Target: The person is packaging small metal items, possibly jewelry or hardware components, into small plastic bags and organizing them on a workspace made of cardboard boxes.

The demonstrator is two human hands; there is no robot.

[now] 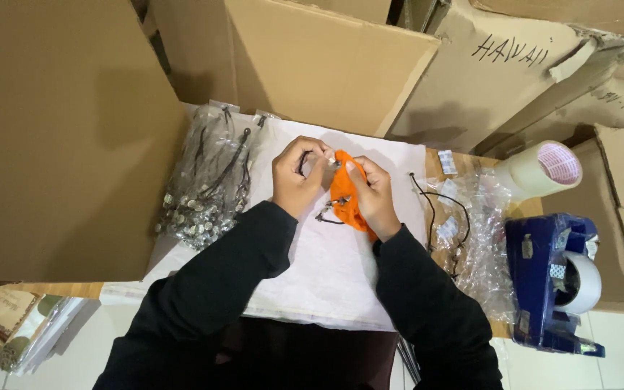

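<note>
Long black sleeves cover both arms to the wrists; the left hand [296,175] and right hand [374,193] are bare.

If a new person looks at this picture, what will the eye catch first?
The orange cloth at the centre, pinched by the left hand and right hand over a white sheet. Next, the blue tape dispenser at the right edge, and the bag of black cords to the left.
</note>
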